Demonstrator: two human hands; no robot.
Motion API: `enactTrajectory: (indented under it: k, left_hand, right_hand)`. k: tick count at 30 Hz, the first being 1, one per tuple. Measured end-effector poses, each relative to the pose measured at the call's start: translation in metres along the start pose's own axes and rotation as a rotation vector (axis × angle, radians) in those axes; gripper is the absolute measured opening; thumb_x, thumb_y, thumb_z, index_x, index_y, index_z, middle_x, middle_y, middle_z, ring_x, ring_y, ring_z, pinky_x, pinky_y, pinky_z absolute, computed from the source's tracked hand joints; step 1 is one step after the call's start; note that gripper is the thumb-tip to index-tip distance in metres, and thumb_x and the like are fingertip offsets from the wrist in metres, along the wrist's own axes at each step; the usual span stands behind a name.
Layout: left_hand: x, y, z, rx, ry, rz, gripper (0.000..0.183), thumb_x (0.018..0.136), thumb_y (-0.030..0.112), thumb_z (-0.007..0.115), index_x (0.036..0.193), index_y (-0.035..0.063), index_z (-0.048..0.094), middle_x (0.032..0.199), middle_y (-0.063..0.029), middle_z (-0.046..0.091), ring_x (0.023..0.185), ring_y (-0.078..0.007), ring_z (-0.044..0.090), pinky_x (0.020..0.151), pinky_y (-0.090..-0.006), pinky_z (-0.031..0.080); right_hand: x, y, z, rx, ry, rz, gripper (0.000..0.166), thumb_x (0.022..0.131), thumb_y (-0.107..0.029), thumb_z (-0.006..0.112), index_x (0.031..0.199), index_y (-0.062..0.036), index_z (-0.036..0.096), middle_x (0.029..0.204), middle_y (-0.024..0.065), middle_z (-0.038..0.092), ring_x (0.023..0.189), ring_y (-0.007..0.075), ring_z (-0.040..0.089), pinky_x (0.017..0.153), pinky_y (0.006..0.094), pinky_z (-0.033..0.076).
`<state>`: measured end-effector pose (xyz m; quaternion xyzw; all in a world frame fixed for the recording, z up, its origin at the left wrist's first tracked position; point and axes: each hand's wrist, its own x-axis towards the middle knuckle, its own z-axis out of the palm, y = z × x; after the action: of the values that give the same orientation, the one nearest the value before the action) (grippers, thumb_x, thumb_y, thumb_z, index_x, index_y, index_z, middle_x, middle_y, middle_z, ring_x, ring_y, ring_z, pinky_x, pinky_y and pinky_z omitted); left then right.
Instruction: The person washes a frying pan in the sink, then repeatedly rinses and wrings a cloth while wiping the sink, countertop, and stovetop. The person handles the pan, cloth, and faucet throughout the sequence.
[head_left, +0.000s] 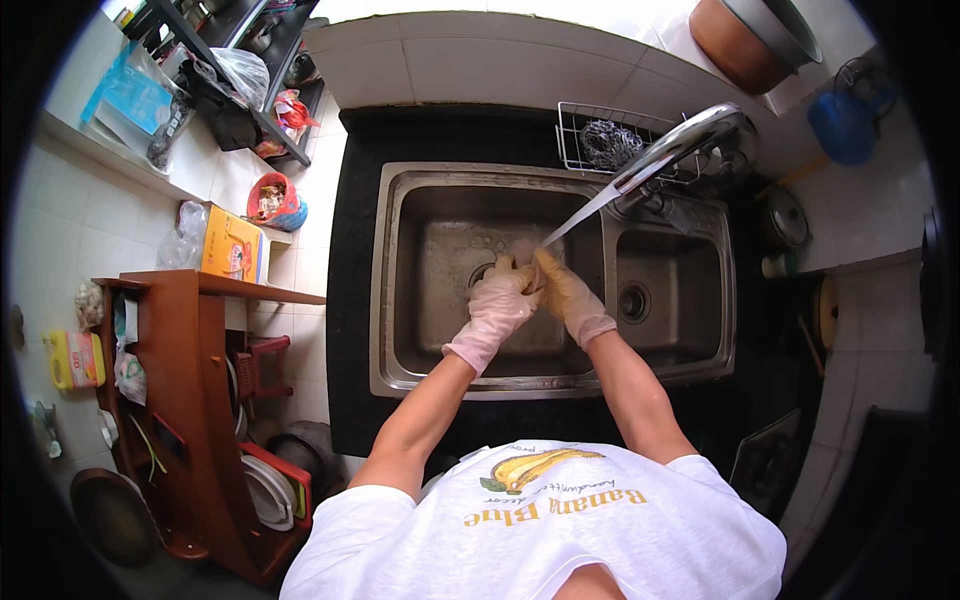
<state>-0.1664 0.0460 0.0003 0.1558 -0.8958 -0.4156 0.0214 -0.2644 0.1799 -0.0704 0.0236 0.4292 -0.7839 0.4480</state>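
My left hand (504, 300) and my right hand (570, 296), both in thin translucent gloves, are close together over the large basin (442, 225) of a stainless steel double sink. Water (581, 216) runs from a chrome faucet (679, 146) onto the fingers. Something pale pinkish shows at the fingertips, but it is blurred by the water, and I cannot tell what it is or whether either hand grips it. The left fingers are curled and the right fingers point towards them. Below the left hand, the drain of this basin is partly hidden.
A wire rack (577, 161) with a steel scourer (611, 144) stands behind the sink. The small basin (667, 281) lies to the right. Stacked pots (739, 49) sit on the ledge at the upper right. Black countertop (352, 300) borders the sink; a brown wooden cabinet (176, 330) stands at the left.
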Motion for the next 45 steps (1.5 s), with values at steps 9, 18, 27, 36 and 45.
enactTrajectory:
  k: [9,18,27,36,45]
  left_hand:
    - [-0.003,-0.021,-0.011,-1.352,0.052,-0.584,0.058,0.091,0.03,0.077,0.136,-0.0006,0.056,0.114,-0.0053,0.066,0.098,-0.0139,0.063,0.083,-0.026,0.051]
    - [0.013,-0.069,0.02,-1.71,0.341,-0.344,0.015,0.095,0.015,0.07,0.107,0.0051,0.067,0.099,-0.0039,0.069,0.089,-0.0178,0.066,0.081,-0.0316,0.056]
    - [0.022,-0.109,0.082,-2.096,-0.066,-0.056,0.037,0.106,0.04,0.048,0.11,0.0066,0.065,0.098,-0.0045,0.068,0.086,-0.018,0.064,0.073,-0.0331,0.052]
    - [0.032,-0.021,0.001,-1.585,-0.027,-0.538,0.042,0.105,0.041,0.053,0.115,0.0016,0.066,0.104,-0.0043,0.069,0.092,-0.0151,0.062,0.081,-0.0305,0.05]
    - [0.066,-0.021,-0.052,-0.756,-0.262,-0.474,0.065,0.098,0.063,0.053,0.122,0.0032,0.064,0.1,-0.0068,0.067,0.081,-0.0141,0.059,0.072,-0.0284,0.045]
  right_hand:
    - [-0.009,-0.006,0.052,0.205,0.146,-0.026,0.017,0.094,-0.013,0.066,0.107,-0.001,0.065,0.1,0.0068,0.069,0.088,0.0178,0.066,0.08,0.0295,0.054]
    - [-0.022,-0.03,0.064,-0.111,0.25,-0.251,0.024,0.1,-0.02,0.062,0.118,-0.0036,0.065,0.103,0.0036,0.066,0.092,0.0098,0.06,0.083,0.0265,0.05]
    - [-0.012,0.038,0.097,-0.922,0.025,-0.585,0.034,0.091,-0.001,0.066,0.125,-0.0075,0.067,0.11,0.0003,0.067,0.095,0.0101,0.062,0.087,0.0248,0.05]
    - [-0.006,-0.032,0.066,-0.607,0.24,-0.194,0.075,0.089,-0.005,0.068,0.156,-0.0123,0.034,0.104,0.0032,0.067,0.093,0.0127,0.062,0.084,0.0245,0.05]
    - [0.017,-0.054,0.051,-0.877,0.038,-0.241,0.08,0.086,-0.006,0.07,0.157,-0.011,0.035,0.099,0.0009,0.066,0.079,0.0078,0.056,0.072,0.019,0.047]
